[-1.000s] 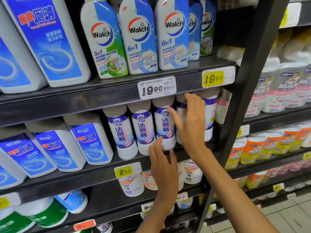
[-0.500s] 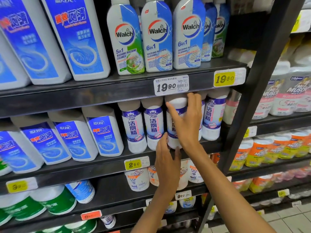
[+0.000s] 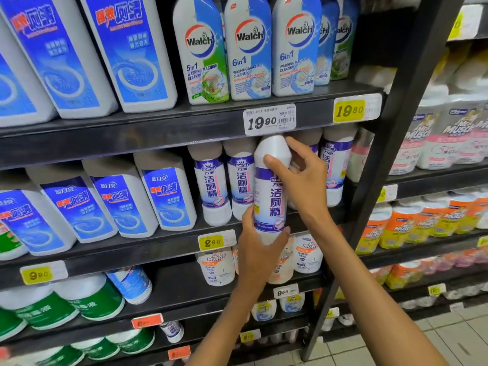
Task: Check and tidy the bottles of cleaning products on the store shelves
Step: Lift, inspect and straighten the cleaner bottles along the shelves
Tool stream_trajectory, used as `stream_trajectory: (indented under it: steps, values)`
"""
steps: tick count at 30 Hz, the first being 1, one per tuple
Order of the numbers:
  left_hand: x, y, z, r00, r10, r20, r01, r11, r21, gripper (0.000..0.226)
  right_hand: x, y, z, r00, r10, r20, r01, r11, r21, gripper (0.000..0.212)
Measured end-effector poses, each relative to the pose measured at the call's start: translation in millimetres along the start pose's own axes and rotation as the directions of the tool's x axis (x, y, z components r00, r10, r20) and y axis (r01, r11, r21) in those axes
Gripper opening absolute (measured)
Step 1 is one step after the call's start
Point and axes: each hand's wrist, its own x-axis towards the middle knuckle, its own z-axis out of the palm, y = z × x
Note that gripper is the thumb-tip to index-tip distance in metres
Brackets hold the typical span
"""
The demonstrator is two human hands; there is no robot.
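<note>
The white toilet-cleaner bottle (image 3: 270, 191) stands nearly upright just off the front edge of the middle shelf (image 3: 158, 249), its base cupped from below by the left hand (image 3: 260, 249) and its shoulder pinched by the right hand (image 3: 303, 178), so both hands share it.

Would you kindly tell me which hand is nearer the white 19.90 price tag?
Right. The right hand grips the bottle top just under the tag; the left hand holds its base, lower.
</note>
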Motion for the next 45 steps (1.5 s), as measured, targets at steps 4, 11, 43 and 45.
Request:
stream_trajectory:
  steps: [4, 11, 43, 45]
  values:
    - [-27.6, -0.6, -30.0, 0.989, -0.034, 0.145, 0.044, 0.997, -0.062, 0.05, -22.8, 4.0, -8.0, 0.99, 0.128, 0.055, -0.131, 0.99, 0.052, 0.042]
    - [-68.4, -0.4, -67.1, 0.808, -0.238, 0.538, 0.43, 0.863, -0.264, 0.059, -56.6, 15.2, -11.0, 0.762, 0.431, 0.483, -0.646, 0.463, 0.607, 0.043]
    - [-99.9, 44.0, -99.1, 0.519, -0.229, 0.823, 0.854, 0.103, -0.51, 0.074, -77.0, -1.0, -11.1, 0.489, 0.711, 0.506, -0.783, 0.102, 0.613, 0.055]
    - [-101.7, 52.1, -98.4, 0.524, -0.165, 0.835, 0.851, 0.061, -0.522, 0.075, -78.0, 0.3, -10.9, 0.433, 0.742, 0.512, -0.761, -0.003, 0.648, 0.046]
